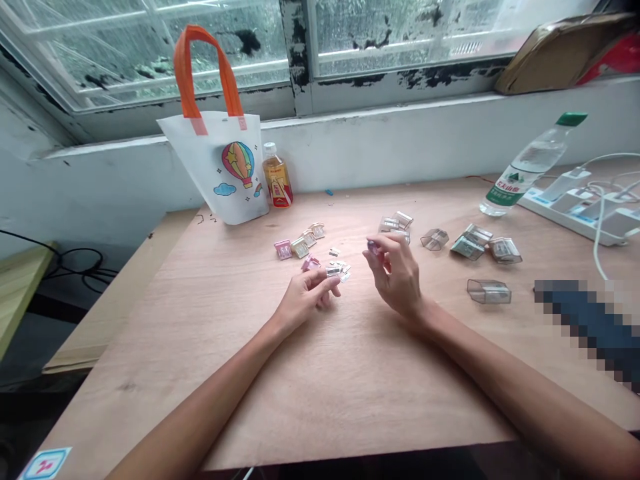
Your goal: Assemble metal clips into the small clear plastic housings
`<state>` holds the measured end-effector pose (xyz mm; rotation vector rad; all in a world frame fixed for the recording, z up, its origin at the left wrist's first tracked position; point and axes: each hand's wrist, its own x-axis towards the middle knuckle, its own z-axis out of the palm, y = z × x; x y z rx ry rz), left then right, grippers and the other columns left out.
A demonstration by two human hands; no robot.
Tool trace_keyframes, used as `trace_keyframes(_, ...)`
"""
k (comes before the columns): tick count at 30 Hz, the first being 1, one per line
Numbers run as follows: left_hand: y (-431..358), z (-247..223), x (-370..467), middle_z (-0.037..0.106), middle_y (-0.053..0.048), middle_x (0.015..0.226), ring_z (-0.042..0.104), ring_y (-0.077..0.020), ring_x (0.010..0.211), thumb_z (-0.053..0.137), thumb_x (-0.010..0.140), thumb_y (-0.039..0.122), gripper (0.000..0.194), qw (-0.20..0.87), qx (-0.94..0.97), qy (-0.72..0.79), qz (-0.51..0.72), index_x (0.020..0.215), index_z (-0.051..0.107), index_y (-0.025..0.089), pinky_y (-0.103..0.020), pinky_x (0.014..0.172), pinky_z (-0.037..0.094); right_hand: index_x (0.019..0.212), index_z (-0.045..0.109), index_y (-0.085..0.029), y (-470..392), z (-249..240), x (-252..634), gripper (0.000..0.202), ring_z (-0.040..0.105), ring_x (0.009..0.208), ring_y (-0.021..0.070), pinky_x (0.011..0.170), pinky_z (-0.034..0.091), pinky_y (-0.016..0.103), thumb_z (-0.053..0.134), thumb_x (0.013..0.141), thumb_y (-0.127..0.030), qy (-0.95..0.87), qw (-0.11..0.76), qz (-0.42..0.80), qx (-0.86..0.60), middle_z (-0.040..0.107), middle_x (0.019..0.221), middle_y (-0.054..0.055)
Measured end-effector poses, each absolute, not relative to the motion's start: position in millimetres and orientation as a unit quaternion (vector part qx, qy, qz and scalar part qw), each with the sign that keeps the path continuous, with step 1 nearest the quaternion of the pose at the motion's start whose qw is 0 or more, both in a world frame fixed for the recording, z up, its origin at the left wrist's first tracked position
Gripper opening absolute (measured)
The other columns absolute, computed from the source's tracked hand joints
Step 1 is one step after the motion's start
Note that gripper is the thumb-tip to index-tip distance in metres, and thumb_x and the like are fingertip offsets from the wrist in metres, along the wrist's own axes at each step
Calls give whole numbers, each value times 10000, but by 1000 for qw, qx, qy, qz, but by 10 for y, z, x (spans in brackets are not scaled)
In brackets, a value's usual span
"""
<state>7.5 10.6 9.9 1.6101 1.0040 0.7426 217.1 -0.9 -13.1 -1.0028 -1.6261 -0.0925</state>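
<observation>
My left hand [309, 293] pinches a small silvery metal sharpener piece [333, 271] between thumb and fingers, just above the table. Close by lies a little pile of similar metal pieces [345, 269]. Raised a bit higher, my right hand [397, 277] has its thumb and fingertips closed round a small purplish piece [372, 247], mostly covered by the fingers. Beyond the left hand are a pink plastic piece [283, 249], another pink one [311, 263] and several cream ones [301, 247]. Clear smoky plastic cases [389, 225] lie behind the right hand.
More smoky cases [470, 243] and a single one [489, 291] lie to the right. A water bottle [525, 167] stands by a power strip [575, 207] with cables. At the back are a white bag [210, 167] and a drink bottle [277, 177]. A blurred dark patch covers the right side.
</observation>
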Motion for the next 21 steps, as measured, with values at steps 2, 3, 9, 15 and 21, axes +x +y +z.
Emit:
trace_keyframes(2, 110, 111, 76, 551, 20, 549, 505, -83, 513, 645, 913, 498, 410, 526, 676, 419, 301, 717, 682, 140, -193, 519, 422, 1232, 476, -321, -100, -109, 2119, 286, 622, 825, 179, 636, 553, 324, 586, 989, -218, -675, 651, -20, -347, 611, 1109, 58)
trace_keyframes(3, 111, 111, 77, 555, 19, 551, 499, -81, 512, 649, 909, 498, 412, 529, 676, 416, 300, 709, 682, 139, -190, 515, 417, 1212, 457, -330, -141, -118, 2089, 284, 630, 826, 176, 642, 566, 333, 586, 987, -215, -667, 672, 0, -320, 608, 1124, 52)
trace_keyframes(9, 112, 82, 81, 592, 9, 575, 507, -86, 518, 668, 888, 524, 414, 545, 659, 415, 311, 721, 668, 145, -189, 488, 410, 1201, 376, -352, -275, -258, 1940, 237, 678, 831, 184, 674, 612, 399, 510, 1025, -265, -673, 683, 101, -264, 632, 1112, 40)
trace_keyframes(15, 106, 82, 83, 619, 2, 608, 506, -83, 510, 667, 885, 528, 405, 543, 655, 419, 318, 747, 668, 147, -190, 477, 410, 1252, 381, -354, -287, -317, 1927, 312, 692, 890, 198, 743, 610, 433, 527, 1014, -216, -676, 678, 117, -262, 648, 1088, 41)
trace_keyframes(21, 99, 70, 84, 627, 1, 617, 515, -86, 511, 657, 890, 534, 405, 533, 657, 430, 317, 759, 671, 150, -191, 471, 402, 1234, 375, -350, -274, -344, 1946, 284, 700, 896, 204, 742, 609, 435, 527, 1020, -241, -677, 670, 114, -284, 660, 1064, 39)
